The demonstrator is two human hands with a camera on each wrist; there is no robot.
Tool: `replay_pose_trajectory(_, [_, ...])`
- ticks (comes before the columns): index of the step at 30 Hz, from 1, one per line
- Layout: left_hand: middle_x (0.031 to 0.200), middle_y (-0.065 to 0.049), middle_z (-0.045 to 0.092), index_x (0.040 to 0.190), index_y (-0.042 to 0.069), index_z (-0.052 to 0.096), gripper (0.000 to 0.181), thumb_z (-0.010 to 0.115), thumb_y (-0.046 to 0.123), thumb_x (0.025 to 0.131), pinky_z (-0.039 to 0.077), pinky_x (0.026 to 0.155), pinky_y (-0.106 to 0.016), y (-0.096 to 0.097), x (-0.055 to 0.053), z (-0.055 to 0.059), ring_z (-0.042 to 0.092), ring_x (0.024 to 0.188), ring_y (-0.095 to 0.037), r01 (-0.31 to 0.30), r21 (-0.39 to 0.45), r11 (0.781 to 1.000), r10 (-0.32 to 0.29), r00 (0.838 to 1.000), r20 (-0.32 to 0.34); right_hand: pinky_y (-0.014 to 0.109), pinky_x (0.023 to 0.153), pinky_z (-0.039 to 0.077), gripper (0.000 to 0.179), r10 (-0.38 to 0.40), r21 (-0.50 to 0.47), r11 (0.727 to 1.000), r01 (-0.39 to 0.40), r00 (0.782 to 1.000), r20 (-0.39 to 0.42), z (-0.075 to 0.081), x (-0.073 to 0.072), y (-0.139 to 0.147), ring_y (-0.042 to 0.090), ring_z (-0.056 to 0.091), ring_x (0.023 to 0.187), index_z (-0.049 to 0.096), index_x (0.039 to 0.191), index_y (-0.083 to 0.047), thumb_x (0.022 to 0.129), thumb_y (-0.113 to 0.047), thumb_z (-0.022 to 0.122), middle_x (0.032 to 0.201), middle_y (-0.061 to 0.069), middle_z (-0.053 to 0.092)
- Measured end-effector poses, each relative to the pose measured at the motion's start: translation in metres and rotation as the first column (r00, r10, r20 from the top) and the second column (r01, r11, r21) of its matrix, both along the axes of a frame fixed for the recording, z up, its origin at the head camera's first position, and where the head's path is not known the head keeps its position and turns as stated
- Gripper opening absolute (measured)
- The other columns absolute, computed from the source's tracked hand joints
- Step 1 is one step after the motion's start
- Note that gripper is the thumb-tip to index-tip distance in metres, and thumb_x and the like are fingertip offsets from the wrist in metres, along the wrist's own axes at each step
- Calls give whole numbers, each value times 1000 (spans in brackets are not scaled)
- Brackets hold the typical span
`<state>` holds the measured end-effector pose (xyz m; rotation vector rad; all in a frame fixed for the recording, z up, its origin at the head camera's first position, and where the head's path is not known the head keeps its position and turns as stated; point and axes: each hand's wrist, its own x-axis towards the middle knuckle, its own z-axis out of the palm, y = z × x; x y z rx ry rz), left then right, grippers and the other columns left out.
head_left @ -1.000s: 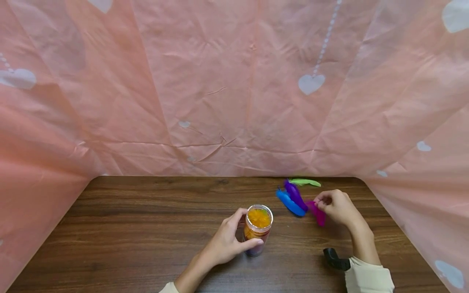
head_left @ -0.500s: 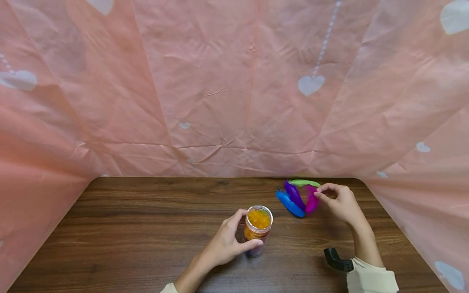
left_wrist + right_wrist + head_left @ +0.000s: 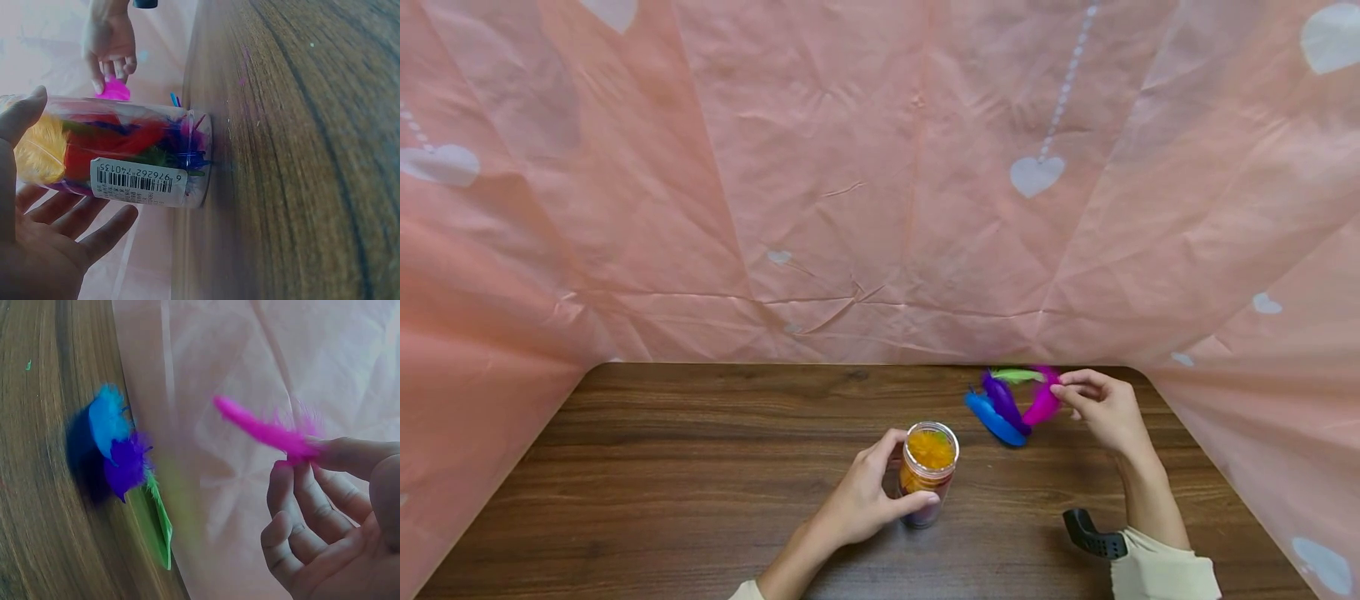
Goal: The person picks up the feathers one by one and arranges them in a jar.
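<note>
Toward the far right corner of the surface (image 3: 700, 467), pinched a pink feather (image 3: 1043, 406) between the thumb and fingertips of the right hand (image 3: 1108, 412), with the other fingers loosely bent. Held it raised clear of the surface, just left of that hand, fluffy end at the fingertips and narrow end pointing away.

Below it and to the left, saw three more lying close together: a green feather (image 3: 161, 522) along the far edge, a purple feather (image 3: 1002, 400) next to it, and a blue feather (image 3: 996, 419) to the left of the purple, nearest the surface's middle.

Slightly right of the surface's middle, gripped a clear jar (image 3: 928, 478) in the left hand (image 3: 865, 496), fingers around the far side and thumb across the near side. Held it upright, base on the surface, well apart from the right hand. Saw orange-yellow feathers (image 3: 931, 448) at its rim, with red, green and blue ones behind the wall, and a white barcode label (image 3: 140, 181) on the side; could not make out the small print.

Beyond the far edge, saw a pink cloth (image 3: 880, 233) with pale hearts.
</note>
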<state>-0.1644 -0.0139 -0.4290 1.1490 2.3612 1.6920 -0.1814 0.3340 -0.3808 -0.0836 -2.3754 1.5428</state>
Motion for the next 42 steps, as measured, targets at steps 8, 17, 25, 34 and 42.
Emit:
replay_pose_trajectory(8, [120,-4,69,130,8,53,52,84,22,90,58,99,-37,0,0,0,67,110,-16,-3,-5,1000,3,1000,6,17,54,52,6,12,-102,995,-17,999,-50,3,0,-4,3,65,60,69,100,8,94,7,70,76,-15,73])
replay_pose_trajectory(17, [119,-4,70,130,8,54,52,84,22,90,58,98,-36,0,0,-1,68,109,-16,-10,-5,1000,10,1000,-6,16,56,55,9,23,-177,983,-39,996,-90,10,4,-10,4,68,64,72,98,2,92,9,71,76,-10,73])
replay_pose_trajectory(25, [119,-4,70,129,8,54,52,85,21,89,58,98,-35,1,1,-2,68,109,-17,-11,-13,1000,11,1000,5,18,55,53,13,3,-215,976,-21,997,-79,19,8,-14,7,63,60,74,98,-6,93,6,73,78,-10,72])
replay_pose_trajectory(34, [119,-4,70,129,7,55,52,85,19,88,58,98,-34,1,2,0,68,109,-17,-5,-5,1000,5,1000,16,19,56,54,12,0,-284,959,-27,995,-96,31,12,-18,10,61,60,75,98,-11,94,0,74,78,-8,72])
replay_pose_trajectory(42, [119,-5,70,129,7,54,52,85,20,89,59,98,-36,1,1,1,68,109,-17,-1,5,1000,1,1000,7,18,56,54,12,8,-343,938,-59,989,-149,43,16,-29,8,63,58,74,97,-11,94,1,74,80,-6,73])
